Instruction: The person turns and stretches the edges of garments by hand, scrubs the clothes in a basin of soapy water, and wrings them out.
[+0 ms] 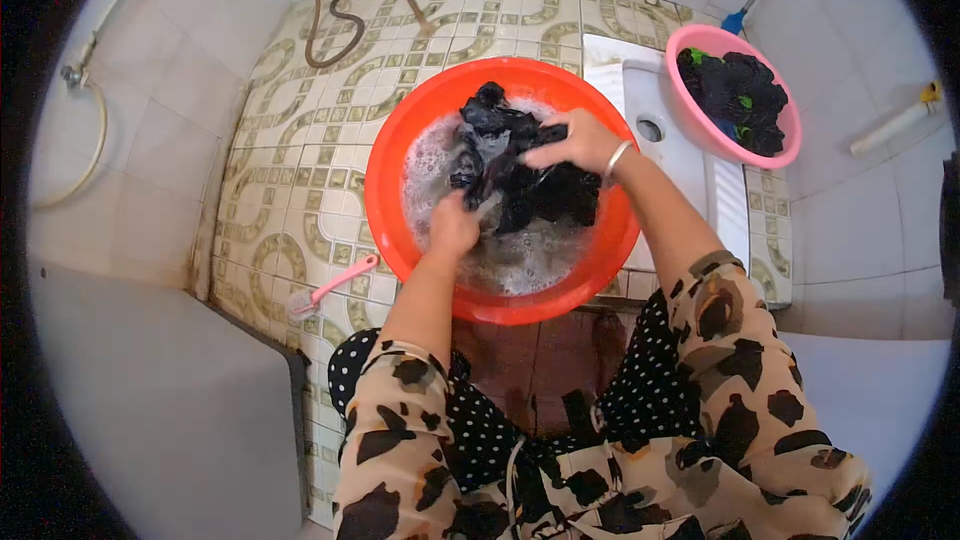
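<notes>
A wet black garment [510, 165] lies bunched in soapy water inside a large orange-red basin [395, 155]. My right hand [582, 142], with a pale bangle at the wrist, is closed on the upper right part of the cloth, thumb stretched toward the middle. On the cloth's lower left side, my left hand [456, 224] grips its edge, with the fingertips partly hidden by fabric and water. White foam [428, 165] floats along the basin's inner wall.
A pink basin [684, 90] of dark clothes stands at right over a white squat toilet [730, 205]. A pink-handled brush [340, 280] lies on the patterned tile floor at left. A brown hose [345, 15] curls behind. Grey panel [170, 380] stands at lower left.
</notes>
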`<move>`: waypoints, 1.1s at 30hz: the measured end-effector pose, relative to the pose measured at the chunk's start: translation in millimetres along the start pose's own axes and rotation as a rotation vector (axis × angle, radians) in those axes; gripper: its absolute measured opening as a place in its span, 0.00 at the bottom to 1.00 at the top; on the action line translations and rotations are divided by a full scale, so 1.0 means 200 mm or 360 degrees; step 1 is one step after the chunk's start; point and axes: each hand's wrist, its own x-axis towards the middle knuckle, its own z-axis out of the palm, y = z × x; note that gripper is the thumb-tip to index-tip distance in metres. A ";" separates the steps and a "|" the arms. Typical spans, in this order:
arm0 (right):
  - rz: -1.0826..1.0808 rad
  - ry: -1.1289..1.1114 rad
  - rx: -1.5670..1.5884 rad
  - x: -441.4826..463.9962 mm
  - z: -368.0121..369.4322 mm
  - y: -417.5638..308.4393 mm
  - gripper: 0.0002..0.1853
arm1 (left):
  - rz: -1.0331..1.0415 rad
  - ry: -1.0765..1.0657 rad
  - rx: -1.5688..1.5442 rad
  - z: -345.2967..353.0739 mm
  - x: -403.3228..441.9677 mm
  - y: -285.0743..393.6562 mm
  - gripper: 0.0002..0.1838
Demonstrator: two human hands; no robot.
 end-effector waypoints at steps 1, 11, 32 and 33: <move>0.0113 -0.0034 0.0125 0.00 -0.04 0.01 0.24 | 0.0080 0.0054 -0.0288 -0.03 -0.01 0.01 0.19; 0.0344 0.0122 0.0140 0.02 -0.11 0.22 0.23 | -0.0667 -0.0656 -0.2059 -0.36 -0.04 0.20 0.18; 0.0531 -0.0347 -0.1812 -0.15 0.32 0.49 0.35 | -0.0022 -0.0211 0.0977 0.19 -0.14 0.05 0.38; 0.0532 -0.0362 -0.1815 -0.13 0.33 0.52 0.35 | -0.0031 -0.0219 0.0969 0.21 -0.13 0.04 0.38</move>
